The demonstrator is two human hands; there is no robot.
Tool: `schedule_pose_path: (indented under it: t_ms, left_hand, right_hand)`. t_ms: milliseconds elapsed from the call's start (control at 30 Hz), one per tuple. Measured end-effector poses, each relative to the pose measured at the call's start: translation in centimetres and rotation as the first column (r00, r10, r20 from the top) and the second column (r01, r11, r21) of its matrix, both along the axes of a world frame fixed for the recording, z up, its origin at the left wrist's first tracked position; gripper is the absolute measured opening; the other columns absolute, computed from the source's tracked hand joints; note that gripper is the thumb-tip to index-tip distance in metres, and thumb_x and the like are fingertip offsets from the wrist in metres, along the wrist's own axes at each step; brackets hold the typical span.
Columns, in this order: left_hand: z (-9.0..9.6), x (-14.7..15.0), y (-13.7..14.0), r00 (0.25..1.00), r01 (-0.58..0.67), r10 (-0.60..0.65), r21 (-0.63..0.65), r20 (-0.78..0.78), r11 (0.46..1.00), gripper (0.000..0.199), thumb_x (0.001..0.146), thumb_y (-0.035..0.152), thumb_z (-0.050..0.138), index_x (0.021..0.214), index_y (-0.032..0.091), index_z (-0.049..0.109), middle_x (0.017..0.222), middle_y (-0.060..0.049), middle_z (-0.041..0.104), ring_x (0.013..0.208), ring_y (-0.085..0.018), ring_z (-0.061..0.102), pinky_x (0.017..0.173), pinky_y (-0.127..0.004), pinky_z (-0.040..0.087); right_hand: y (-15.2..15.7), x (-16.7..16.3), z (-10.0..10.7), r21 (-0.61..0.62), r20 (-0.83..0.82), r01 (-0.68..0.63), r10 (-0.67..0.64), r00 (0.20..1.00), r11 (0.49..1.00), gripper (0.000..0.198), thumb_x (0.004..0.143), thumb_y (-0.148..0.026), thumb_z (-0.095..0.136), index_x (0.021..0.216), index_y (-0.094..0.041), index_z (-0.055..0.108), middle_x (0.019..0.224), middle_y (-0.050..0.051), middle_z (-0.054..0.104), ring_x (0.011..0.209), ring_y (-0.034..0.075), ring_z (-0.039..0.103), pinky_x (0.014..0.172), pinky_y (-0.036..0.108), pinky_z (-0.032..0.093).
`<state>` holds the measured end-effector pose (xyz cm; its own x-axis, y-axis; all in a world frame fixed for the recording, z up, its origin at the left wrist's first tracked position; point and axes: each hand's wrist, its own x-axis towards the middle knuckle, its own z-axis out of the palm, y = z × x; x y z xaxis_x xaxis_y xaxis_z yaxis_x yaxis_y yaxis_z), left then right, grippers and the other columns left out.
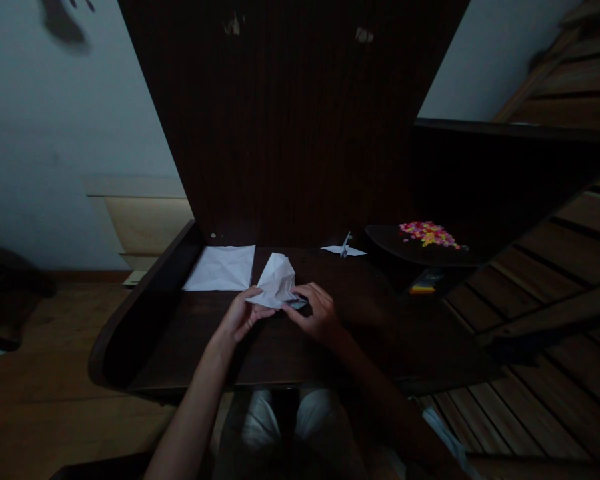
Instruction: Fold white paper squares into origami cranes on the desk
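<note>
at left, creased white paper (221, 268) lies flat on the desk (180, 347), likely parked to spare working room. i see the left hand (240, 315) holding the left edge of the folded piece (277, 277), thumb above, fingers beneath, which i judge steadies it. that folded piece is mid-desk, between the hands; from my remote feed i cannot tell whether it touches down. right hand (319, 312) pinches its right corner, probably keeping layers together. farther right, a paper bird (344, 250) sits by the back panel (290, 133); colourful bits (429, 233) lie on a shelf (386, 235), clear of both hands.
</note>
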<state>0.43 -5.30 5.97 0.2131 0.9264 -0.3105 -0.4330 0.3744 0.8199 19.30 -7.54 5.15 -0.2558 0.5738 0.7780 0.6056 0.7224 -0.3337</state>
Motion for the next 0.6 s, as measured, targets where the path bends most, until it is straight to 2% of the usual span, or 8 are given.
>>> schedule_pose_path:
  t_ms: [67, 133, 267, 367, 467, 600]
  left_hand:
    - [0.18, 0.12, -0.09, 0.999, 0.028, -0.027, -0.057, 0.024, 0.998, 0.011, 0.077, 0.019, 0.054, 0.082, 0.013, 0.061, 0.069, -0.009, 0.07, 0.058, -0.02, 0.069, 0.054, -0.028, 0.058]
    - [0.19, 0.24, -0.18, 0.999, 0.039, -0.038, -0.056, 0.029, 0.998, 0.013, 0.08, 0.023, 0.052, 0.082, 0.013, 0.059, 0.069, -0.01, 0.07, 0.058, -0.02, 0.069, 0.056, -0.029, 0.058]
    - [-0.11, 0.32, -0.2, 0.994, 0.104, -0.104, -0.014, 0.018, 0.994, 0.023, 0.083, 0.031, 0.051, 0.084, 0.01, 0.061, 0.07, -0.014, 0.07, 0.06, -0.022, 0.07, 0.058, -0.031, 0.058]
    - [-0.34, 0.09, 0.01, 0.995, 0.102, -0.102, -0.001, 0.006, 0.995, 0.022, 0.082, 0.031, 0.053, 0.085, 0.01, 0.06, 0.071, -0.015, 0.07, 0.06, -0.022, 0.07, 0.058, -0.031, 0.058]
    - [-0.3, -0.19, 0.26, 0.997, 0.08, -0.08, -0.011, -0.004, 0.997, 0.022, 0.083, 0.031, 0.051, 0.082, 0.011, 0.059, 0.073, -0.016, 0.07, 0.06, -0.022, 0.07, 0.058, -0.03, 0.058]
    - [0.07, 0.21, 0.27, 1.0, 0.008, -0.008, 0.007, -0.02, 1.0, 0.024, 0.085, 0.035, 0.048, 0.081, 0.013, 0.054, 0.072, -0.014, 0.07, 0.062, -0.022, 0.07, 0.062, -0.031, 0.058]
  right_hand:
    - [0.18, -0.03, -0.42, 0.017, -0.024, 0.044, -0.043, 0.999, 0.999, 0.015, 0.082, -0.024, 0.062, 0.096, -0.02, 0.059, 0.082, 0.006, 0.068, 0.075, 0.019, 0.064, 0.071, 0.033, 0.053]
    - [0.26, 0.06, -0.71, 0.01, -0.031, 0.087, -0.087, 0.996, 0.996, 0.01, 0.083, -0.022, 0.058, 0.092, -0.02, 0.06, 0.078, 0.005, 0.067, 0.071, 0.017, 0.063, 0.068, 0.031, 0.052]
    - [0.32, 0.31, -0.97, -0.018, -0.079, 0.202, -0.203, 0.976, 0.979, 0.012, 0.08, -0.021, 0.055, 0.091, -0.019, 0.06, 0.075, 0.005, 0.066, 0.067, 0.018, 0.063, 0.065, 0.03, 0.053]
    - [0.4, 0.49, -0.85, -0.069, -0.109, 0.247, -0.253, 0.961, 0.967, 0.017, 0.076, -0.019, 0.054, 0.092, -0.018, 0.058, 0.074, 0.005, 0.066, 0.064, 0.018, 0.063, 0.063, 0.029, 0.053]
    - [0.53, 0.64, -0.58, -0.181, -0.178, 0.224, -0.256, 0.95, 0.958, 0.018, 0.074, -0.017, 0.053, 0.092, -0.02, 0.057, 0.072, 0.003, 0.067, 0.062, 0.016, 0.063, 0.062, 0.027, 0.053]
    - [0.6, 0.62, -0.24, -0.296, -0.282, 0.119, -0.206, 0.937, 0.948, 0.018, 0.08, -0.021, 0.053, 0.098, -0.019, 0.056, 0.073, 0.003, 0.068, 0.063, 0.015, 0.066, 0.063, 0.026, 0.055]
